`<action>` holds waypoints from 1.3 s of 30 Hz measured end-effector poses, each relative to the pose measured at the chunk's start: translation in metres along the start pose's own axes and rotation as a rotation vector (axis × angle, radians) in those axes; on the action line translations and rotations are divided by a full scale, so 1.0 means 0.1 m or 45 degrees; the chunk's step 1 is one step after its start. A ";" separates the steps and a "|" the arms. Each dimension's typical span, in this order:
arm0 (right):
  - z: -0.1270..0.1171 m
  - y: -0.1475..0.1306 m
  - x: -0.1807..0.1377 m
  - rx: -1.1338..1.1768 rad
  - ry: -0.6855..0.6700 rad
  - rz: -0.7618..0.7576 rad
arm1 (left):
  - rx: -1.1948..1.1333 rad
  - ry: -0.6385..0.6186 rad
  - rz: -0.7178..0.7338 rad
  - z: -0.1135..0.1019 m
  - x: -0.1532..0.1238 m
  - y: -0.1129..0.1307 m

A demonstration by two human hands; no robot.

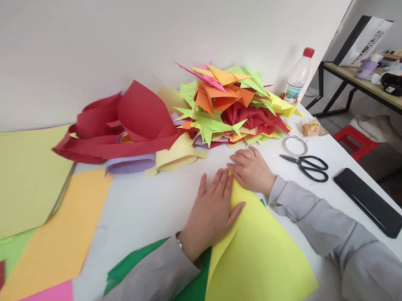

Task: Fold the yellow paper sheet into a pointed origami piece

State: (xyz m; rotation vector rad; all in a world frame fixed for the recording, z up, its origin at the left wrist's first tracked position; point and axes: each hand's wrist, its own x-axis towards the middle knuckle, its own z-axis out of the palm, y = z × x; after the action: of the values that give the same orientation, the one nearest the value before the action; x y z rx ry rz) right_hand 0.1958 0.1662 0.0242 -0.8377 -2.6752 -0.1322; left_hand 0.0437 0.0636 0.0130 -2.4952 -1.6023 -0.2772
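My left hand (213, 208) lies flat with its fingers stretched out on the folded edge of a yellow-green sheet of paper (260, 255). My right hand (252, 170) rests palm down at the sheet's far corner, fingers extended and touching the paper and the white table (150, 202). The sheet lies over a dark green sheet (143, 266) near the front edge. Both sleeves are grey.
A heap of folded paper shapes (232, 106) and curled red paper (125, 125) lie behind. Flat coloured sheets (57, 239) cover the left. Scissors (308, 166), a tape roll (294, 145), a black phone (368, 201) and a bottle (298, 77) sit on the right.
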 end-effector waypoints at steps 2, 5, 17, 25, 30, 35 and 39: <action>0.00 0.00 0.00 0.003 -0.002 0.024 | -0.006 -0.014 0.005 0.00 0.02 -0.02; 0.00 0.00 0.00 0.014 -0.022 0.034 | -0.002 -0.016 0.001 0.01 0.02 -0.01; -0.03 -0.07 0.04 -0.020 -0.067 0.074 | 0.013 0.023 0.005 0.02 0.02 0.02; 0.02 -0.03 0.01 0.113 -0.032 0.046 | 0.026 0.037 0.019 0.02 0.02 0.02; 0.01 -0.03 0.02 0.169 -0.043 0.084 | 0.071 0.025 0.020 -0.01 0.03 0.05; 0.00 -0.04 0.03 0.173 -0.072 0.102 | 0.094 0.026 0.031 -0.02 0.02 0.07; -0.01 -0.04 0.03 0.212 -0.084 0.134 | 0.048 0.040 0.026 -0.01 0.02 0.05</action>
State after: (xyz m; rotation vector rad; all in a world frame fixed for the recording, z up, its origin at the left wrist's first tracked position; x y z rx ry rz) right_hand 0.1916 0.1642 0.0261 -0.9410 -2.6508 0.1433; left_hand 0.0492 0.0627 0.0144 -2.4658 -1.5549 -0.2794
